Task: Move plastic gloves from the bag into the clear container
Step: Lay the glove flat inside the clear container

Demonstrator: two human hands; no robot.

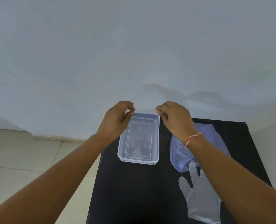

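Observation:
A clear rectangular container (157, 143) stands on a black table (134, 191). Above its far edge, my left hand (116, 120) and my right hand (174, 118) each pinch with thumb and fingertips. A thin, nearly see-through plastic glove (145, 107) is stretched between them, faint against the wall. A bluish translucent bag (179, 152) lies right of the container, partly under my right forearm. Another clear plastic glove (198, 196) lies flat in front of the bag, fingers pointing away from me. The container looks to have nothing inside.
The table's left edge runs just left of the container, with a tiled floor (29, 159) below. A pale wall (134, 54) rises right behind the table. A red-and-white thread (192, 138) circles my right wrist.

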